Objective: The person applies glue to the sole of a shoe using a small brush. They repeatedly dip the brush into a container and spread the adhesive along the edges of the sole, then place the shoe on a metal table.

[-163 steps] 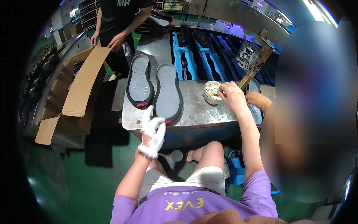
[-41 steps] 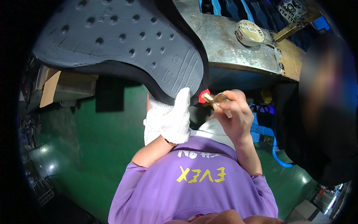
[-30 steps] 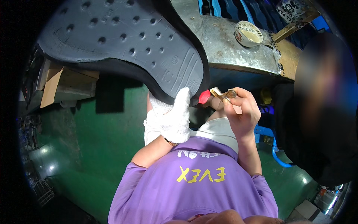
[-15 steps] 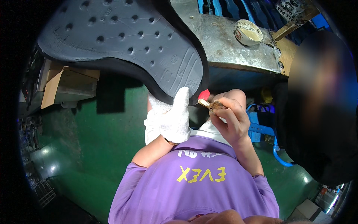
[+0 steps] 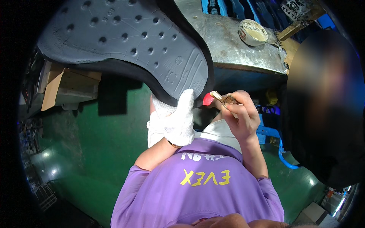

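Observation:
A large grey shoe sole [image 5: 152, 49] with dimples and a black border fills the upper left, its narrower end toward me. My left hand [image 5: 178, 123], in a white knit glove, grips that end; the thumb lies on the grey face and the other fingers are hidden beneath. My bare right hand [image 5: 241, 116] pinches a small brush-like tool [image 5: 227, 99] with a pale tip and brown, metallic-looking middle. Its tip is just right of the black border. A small red piece [image 5: 208, 99] shows between the tool tip and the border; what it belongs to is unclear.
A worn metal bench [image 5: 224, 51] stands ahead, bearing a round tub [image 5: 253, 33] of pale stuff. An open cardboard box [image 5: 72, 89] is at left. Blue tubing [image 5: 281, 150] is at right, beside a blurred dark shape [image 5: 323, 110]. The floor [image 5: 91, 152] is green.
My right hand has moved slightly right, and the tool's pale tip has lifted up and away from the sole's edge. The left hand and the sole have barely moved.

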### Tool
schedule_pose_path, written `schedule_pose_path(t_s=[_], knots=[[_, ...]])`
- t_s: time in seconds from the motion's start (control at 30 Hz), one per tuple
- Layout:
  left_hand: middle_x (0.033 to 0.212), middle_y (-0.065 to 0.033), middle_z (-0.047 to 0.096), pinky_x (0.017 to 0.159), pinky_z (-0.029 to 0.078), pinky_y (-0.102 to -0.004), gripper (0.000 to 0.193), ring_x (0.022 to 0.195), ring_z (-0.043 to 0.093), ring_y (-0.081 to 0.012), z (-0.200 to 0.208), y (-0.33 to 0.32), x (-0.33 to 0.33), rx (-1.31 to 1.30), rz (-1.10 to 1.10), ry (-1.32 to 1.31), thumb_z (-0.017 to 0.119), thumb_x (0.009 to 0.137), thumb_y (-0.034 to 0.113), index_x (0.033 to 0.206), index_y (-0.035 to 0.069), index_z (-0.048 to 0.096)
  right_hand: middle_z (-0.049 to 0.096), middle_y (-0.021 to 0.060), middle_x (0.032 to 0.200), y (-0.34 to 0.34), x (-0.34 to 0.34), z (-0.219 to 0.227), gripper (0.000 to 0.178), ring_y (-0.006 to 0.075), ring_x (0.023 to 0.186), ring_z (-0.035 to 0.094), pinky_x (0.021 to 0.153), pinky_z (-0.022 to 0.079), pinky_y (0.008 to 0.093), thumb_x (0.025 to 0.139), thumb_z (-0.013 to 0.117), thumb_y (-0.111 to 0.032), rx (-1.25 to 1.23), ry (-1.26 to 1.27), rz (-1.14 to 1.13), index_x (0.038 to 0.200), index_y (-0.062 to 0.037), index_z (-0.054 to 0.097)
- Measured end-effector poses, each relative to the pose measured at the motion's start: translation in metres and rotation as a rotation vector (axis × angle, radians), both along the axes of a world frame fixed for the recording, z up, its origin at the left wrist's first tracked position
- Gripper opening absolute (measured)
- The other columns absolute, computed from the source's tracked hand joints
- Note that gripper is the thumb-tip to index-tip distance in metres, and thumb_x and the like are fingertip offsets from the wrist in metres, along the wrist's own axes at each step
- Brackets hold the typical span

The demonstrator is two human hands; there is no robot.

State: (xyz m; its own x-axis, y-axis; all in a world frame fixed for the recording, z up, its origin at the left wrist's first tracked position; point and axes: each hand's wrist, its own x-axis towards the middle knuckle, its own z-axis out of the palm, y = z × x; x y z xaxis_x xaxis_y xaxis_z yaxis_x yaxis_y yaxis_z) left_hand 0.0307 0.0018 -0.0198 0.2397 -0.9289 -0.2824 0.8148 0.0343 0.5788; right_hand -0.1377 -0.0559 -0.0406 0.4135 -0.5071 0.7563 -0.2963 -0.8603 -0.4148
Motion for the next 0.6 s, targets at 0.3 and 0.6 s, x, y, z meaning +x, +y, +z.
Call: schedule_pose_path(t_s=[0.3,0.6], knots=[[0.12,-0.0125,0.064,0.091,0.055,-0.0328,0.041,0.103,0.065,-0.0209,0.005,0.003,0.002,0.015,0.103,-0.056,0.063,0.092,-0.004,0.13,0.0,0.051,0.063,0.0161,0.108,0.018,0.002,0.003,0.024,0.0287,0.076,0.065,0.065,0.053,0.035,0.072,0.08,0.004,-0.022,0.05,0.018,0.089,0.0018,0.063],[0.119,-0.012,0.065,0.09,0.056,-0.0333,0.043,0.102,0.067,-0.0216,-0.007,0.0,-0.002,-0.028,0.38,-0.64,0.066,0.09,-0.005,0.13,0.001,0.051,0.063,0.017,0.108,0.009,0.001,0.001,0.026,0.0282,0.077,0.065,0.065,0.053,0.035,0.073,0.079,0.004,-0.079,0.037,-0.076,0.092,-0.001,0.061]])
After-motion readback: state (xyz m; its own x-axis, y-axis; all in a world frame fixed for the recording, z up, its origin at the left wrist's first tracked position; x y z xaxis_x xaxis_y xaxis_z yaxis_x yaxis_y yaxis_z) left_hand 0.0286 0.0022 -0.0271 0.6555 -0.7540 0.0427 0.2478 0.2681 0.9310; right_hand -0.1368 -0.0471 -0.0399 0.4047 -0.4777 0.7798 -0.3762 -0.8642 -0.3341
